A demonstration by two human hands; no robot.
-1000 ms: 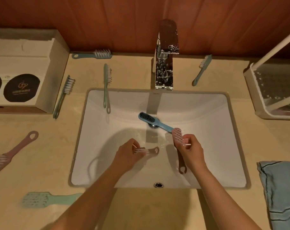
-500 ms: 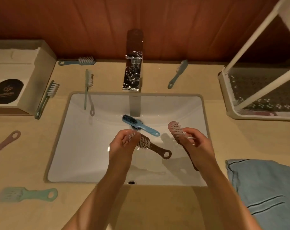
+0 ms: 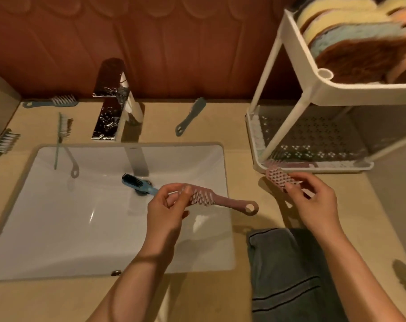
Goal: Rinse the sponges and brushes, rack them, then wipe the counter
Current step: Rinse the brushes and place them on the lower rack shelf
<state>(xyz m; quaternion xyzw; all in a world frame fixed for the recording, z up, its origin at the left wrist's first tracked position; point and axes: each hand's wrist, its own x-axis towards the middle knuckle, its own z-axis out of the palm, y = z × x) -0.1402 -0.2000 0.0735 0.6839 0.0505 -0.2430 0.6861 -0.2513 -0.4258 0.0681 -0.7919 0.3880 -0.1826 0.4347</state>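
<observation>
My left hand [image 3: 167,210] grips a pink brush [image 3: 220,200] by its bristle head, above the right edge of the white sink [image 3: 57,217]; the ringed handle points right. My right hand [image 3: 313,201] holds a second pink brush [image 3: 278,178] just in front of the white two-tier rack [image 3: 313,89], bristle head toward the rack's lower tray [image 3: 313,135]; its handle is hidden by my fingers. A blue brush with dark bristles [image 3: 137,183] lies over the sink drain. Several sponges [image 3: 360,43] fill the rack's top tier.
Water runs from the chrome faucet [image 3: 111,108]. Teal brushes lie on the counter behind the sink [image 3: 190,116] [image 3: 51,102], one hangs over the sink's back rim [image 3: 61,135], another at far left [image 3: 4,142]. A grey-blue striped cloth [image 3: 290,275] lies front right.
Both hands have carried the pink brushes right, out from under the running water; the right one has reached the front of the rack. The view swung right, revealing the rack's top tier.
</observation>
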